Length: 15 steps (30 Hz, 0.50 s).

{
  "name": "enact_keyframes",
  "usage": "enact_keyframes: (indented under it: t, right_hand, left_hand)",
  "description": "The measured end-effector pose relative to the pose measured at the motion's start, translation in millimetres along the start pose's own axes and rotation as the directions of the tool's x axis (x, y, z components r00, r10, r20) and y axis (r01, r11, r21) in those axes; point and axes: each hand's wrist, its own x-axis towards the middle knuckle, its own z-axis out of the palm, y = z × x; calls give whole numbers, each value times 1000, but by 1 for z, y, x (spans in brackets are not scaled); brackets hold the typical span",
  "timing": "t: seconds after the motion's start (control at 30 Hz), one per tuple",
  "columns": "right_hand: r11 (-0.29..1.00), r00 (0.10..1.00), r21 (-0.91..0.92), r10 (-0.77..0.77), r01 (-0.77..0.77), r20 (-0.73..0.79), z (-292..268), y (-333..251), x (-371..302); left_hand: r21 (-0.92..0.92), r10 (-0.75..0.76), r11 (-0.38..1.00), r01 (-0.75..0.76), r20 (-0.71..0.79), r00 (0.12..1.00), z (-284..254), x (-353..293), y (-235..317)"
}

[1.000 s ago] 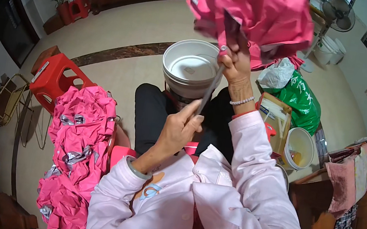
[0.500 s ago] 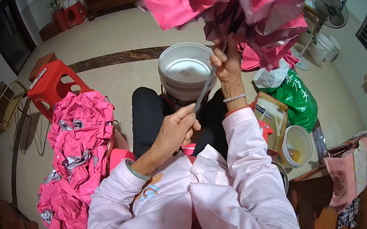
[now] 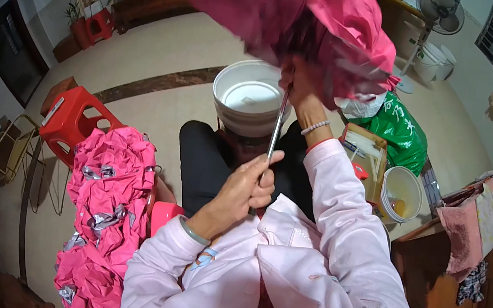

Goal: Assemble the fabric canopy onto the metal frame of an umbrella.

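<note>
A pink umbrella (image 3: 354, 15) with a silvery inner side hangs partly folded at the top of the view, its canopy bunched and smeared by motion. Its thin metal shaft (image 3: 278, 123) runs down toward me, slightly tilted. Around the shaft's lower part my left hand (image 3: 245, 186) is closed, at chest height. My right hand (image 3: 305, 89) grips higher up, just under the canopy where the dark ribs gather; its fingers are partly in shadow. Beyond my knees, below the umbrella, stands a white bucket (image 3: 247, 112).
Several crumpled pink umbrellas (image 3: 106, 215) are piled at my left beside a red plastic stool (image 3: 78, 126). To the right are a box of small parts (image 3: 363, 157), a pale tub (image 3: 401, 193) and a green bag (image 3: 396, 133). Cloths (image 3: 468, 230) drape over wooden furniture.
The canopy has shifted a little left and swung, its folds drooping differently. My left hand has moved slightly right and down along with the shaft, which now stands more upright.
</note>
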Motion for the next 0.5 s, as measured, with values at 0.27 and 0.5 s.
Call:
enact_keyframes:
  t: [0.27,0.5]
  right_hand:
    - [982,982,-83,-161,169,96,60,-45,-22]
    - [935,951,-176,-304,309,56,73,-67,2]
  left_hand:
    - [113,137,984,-136,-4,991,27,-23,13]
    - [172,198,967,-189,-36,980,48,-23,7]
